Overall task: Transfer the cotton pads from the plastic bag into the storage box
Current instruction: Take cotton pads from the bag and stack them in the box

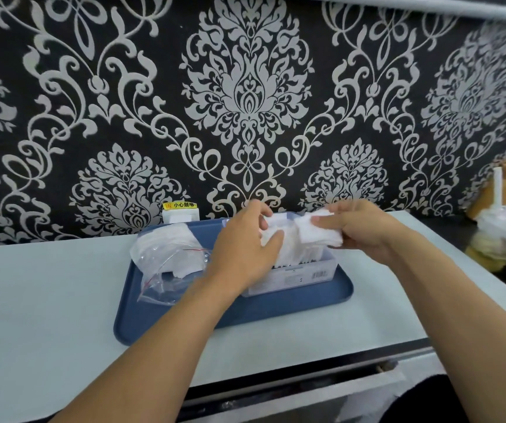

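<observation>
A clear storage box (300,274) stands on the right half of a blue tray (276,309), with white cotton pads standing upright inside it. My right hand (364,232) grips a stack of white cotton pads (317,228) just above the box's far right end. My left hand (245,245) rests on the box's left part, its fingers pinching the pads there. A clear plastic bag (166,257) with a red zip line lies on the tray's left side, holding a few white pads.
The tray sits on a pale countertop (47,294) against a dark patterned wall. A small white socket with a yellow warning label (181,211) sits behind the tray. Plastic cups and a bag (502,236) crowd the far right. A dark drawer gap runs below the counter's front edge.
</observation>
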A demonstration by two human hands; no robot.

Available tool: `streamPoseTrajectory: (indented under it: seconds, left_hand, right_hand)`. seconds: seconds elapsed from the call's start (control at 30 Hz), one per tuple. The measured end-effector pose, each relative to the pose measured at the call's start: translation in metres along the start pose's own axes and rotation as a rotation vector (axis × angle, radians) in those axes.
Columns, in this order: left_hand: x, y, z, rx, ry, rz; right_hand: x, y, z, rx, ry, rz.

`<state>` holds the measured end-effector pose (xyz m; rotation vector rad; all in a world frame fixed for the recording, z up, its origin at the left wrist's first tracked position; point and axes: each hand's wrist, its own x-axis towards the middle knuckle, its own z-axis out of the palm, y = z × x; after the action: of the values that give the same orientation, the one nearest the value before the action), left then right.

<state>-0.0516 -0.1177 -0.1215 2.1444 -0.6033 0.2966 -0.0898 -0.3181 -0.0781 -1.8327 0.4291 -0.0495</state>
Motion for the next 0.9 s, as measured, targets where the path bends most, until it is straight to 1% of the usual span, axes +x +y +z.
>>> streamPoseTrajectory:
  seconds: [0.03, 0.07, 0.13, 0.17, 0.3, 0.4, 0.47, 0.53, 0.63, 0.7, 0.73, 0.8, 0.83, 0.87, 0.9]
  left_hand:
    - [-0.001, -0.004, 0.000, 0.143, -0.076, 0.052]
    - [-0.002, -0.007, 0.001, 0.241, -0.161, 0.066]
    - [-0.006, -0.009, 0.004, 0.344, -0.307, 0.046]
    - [-0.008, -0.010, 0.006, 0.380, -0.347, 0.045]
    - [-0.008, -0.010, 0.010, 0.445, -0.357, 0.065]
    - [-0.009, -0.010, 0.010, 0.477, -0.356, 0.065]
    - [-0.011, -0.010, 0.012, 0.469, -0.361, 0.067]
    - [-0.012, -0.009, 0.013, 0.465, -0.368, 0.067]
    - [-0.012, -0.008, 0.012, 0.455, -0.368, 0.080]
    - [-0.012, -0.009, 0.010, 0.438, -0.370, 0.078]
    - [-0.012, -0.009, 0.009, 0.426, -0.367, 0.073]
    - [-0.011, -0.009, 0.008, 0.405, -0.358, 0.058]
    - [-0.011, -0.009, 0.008, 0.403, -0.358, 0.056]
    - [-0.011, -0.009, 0.008, 0.407, -0.362, 0.059]
    - [-0.011, -0.009, 0.008, 0.415, -0.366, 0.062]
  right_hand:
    - [0.000, 0.001, -0.003, -0.116, 0.000, 0.018]
    - [-0.001, 0.001, -0.001, -0.231, -0.001, 0.028]
    - [-0.005, -0.004, 0.011, -0.431, 0.016, 0.021]
    - [-0.005, -0.006, 0.017, -0.538, 0.030, 0.015]
    - [0.007, -0.003, 0.038, -1.033, 0.067, -0.047]
    - [0.014, 0.003, 0.044, -1.201, 0.206, -0.062]
    - [0.017, 0.006, 0.042, -1.219, 0.299, -0.066]
    - [0.023, 0.012, 0.036, -1.169, 0.323, -0.059]
    - [0.029, 0.024, 0.029, -0.975, 0.183, -0.002]
    - [0.027, 0.023, 0.022, -0.757, 0.138, -0.021]
    - [0.024, 0.020, 0.018, -0.634, 0.157, -0.076]
    - [0.014, 0.010, 0.012, -0.432, 0.211, -0.260]
    - [0.007, 0.005, 0.010, -0.400, 0.216, -0.346]
    - [0.000, 0.000, 0.011, -0.420, 0.184, -0.403]
    - [-0.007, -0.003, 0.015, -0.489, 0.123, -0.418]
